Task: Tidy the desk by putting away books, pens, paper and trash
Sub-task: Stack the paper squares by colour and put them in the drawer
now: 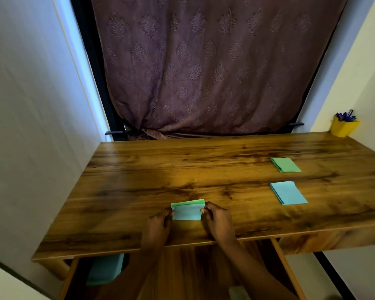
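Note:
A small stack of folded paper (187, 211), blue on top with a green sheet showing at its far edge, lies near the front of the wooden desk (139, 169). My left hand (158, 224) grips its left side and my right hand (218, 219) grips its right side. Further right on the desk lie a folded blue paper stack (288, 192) and, beyond it, a folded green paper stack (285, 164). A yellow cup (343, 127) with blue and purple pens stands at the far right corner.
An open drawer (204, 269) sits under the desk's front edge, below my forearms, with a teal folded paper stack (105, 270) at its left and a pale object (238, 293) at its right. A purple curtain (204, 72) hangs behind the desk. Walls close in on both sides.

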Demonstrator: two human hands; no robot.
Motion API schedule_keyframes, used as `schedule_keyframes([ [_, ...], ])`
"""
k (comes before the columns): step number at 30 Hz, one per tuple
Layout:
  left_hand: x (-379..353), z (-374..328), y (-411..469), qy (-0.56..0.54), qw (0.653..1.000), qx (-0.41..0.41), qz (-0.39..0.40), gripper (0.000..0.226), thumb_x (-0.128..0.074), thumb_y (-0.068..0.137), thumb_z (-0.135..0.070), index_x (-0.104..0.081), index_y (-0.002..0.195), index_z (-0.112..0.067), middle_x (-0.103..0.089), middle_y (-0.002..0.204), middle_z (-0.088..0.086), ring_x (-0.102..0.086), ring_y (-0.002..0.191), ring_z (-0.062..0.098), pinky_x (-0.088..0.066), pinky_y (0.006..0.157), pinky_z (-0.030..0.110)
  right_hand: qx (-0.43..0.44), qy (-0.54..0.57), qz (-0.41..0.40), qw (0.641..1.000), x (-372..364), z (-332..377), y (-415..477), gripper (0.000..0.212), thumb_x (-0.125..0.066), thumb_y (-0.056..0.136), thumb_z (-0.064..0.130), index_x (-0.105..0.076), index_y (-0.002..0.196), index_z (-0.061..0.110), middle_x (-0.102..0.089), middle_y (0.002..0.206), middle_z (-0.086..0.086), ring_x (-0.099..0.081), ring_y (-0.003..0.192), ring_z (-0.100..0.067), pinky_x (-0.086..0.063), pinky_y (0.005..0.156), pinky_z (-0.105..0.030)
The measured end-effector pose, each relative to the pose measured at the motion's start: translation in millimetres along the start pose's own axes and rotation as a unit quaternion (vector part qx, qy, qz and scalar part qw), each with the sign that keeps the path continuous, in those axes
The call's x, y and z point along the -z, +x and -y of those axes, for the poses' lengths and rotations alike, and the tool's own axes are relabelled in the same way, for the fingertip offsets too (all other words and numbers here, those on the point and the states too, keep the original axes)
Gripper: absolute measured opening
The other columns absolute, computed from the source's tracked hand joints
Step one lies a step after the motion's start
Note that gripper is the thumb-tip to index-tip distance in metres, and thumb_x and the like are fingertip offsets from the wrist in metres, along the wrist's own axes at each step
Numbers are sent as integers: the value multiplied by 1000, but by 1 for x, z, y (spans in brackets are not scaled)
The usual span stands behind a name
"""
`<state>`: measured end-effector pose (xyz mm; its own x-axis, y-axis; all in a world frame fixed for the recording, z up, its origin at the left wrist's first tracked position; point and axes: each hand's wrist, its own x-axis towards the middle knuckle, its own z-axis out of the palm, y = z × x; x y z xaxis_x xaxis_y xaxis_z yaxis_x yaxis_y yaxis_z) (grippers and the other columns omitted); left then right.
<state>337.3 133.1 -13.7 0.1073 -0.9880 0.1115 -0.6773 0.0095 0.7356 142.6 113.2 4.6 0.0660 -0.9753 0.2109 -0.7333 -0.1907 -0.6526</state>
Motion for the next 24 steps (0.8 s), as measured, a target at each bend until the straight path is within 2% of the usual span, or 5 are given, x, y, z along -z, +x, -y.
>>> schedule_keyframes([
  [5, -2, 0, -1, 23, 1000, -1, 9, 26, -50, 97, -25, -63, 118, -20, -70, 106, 6, -64, 91, 17, -51, 80, 31, -11, -7, 8, 1000, -6, -2, -1, 19, -52, 95, 21, -64, 108, 14, -69, 103, -3, -62, 90, -13, -40, 70, -16],
  [13, 2, -7, -8, -122, 989, 79, 12, 28, -53, 95, -29, -62, 120, -20, -66, 115, -1, -61, 103, 14, -52, 91, 37, -48, 25, 16, 998, -12, 1, -10, 29, -53, 95, 24, -58, 122, 16, -65, 114, -1, -61, 100, -13, -52, 81, -26],
  [16, 7, -8, -18, -201, 973, 113, 12, 17, -59, 92, -23, -65, 107, -27, -69, 102, -3, -65, 92, 12, -57, 78, 39, -82, 90, 22, 992, -14, 1, -17, 29, -56, 93, 22, -61, 120, 14, -68, 110, -2, -63, 97, -13, -53, 80, -26],
  [20, 23, -4, -43, -286, 945, 152, -37, 14, -65, 86, -11, -69, 96, -21, -71, 89, -3, -68, 81, 13, -53, 53, 21, -129, 207, 70, 967, -20, 10, -36, 26, -59, 92, 17, -65, 116, 11, -69, 101, -3, -66, 89, -14, -59, 74, -35],
  [24, 41, 0, -74, -304, 936, 171, -54, 12, -66, 85, -6, -69, 92, -14, -70, 80, -1, -66, 59, 4, -48, 45, 16, -153, 280, 96, 943, -25, 28, -60, 18, -60, 90, 13, -64, 108, 13, -67, 97, 1, -65, 85, -8, -58, 64, -25],
])
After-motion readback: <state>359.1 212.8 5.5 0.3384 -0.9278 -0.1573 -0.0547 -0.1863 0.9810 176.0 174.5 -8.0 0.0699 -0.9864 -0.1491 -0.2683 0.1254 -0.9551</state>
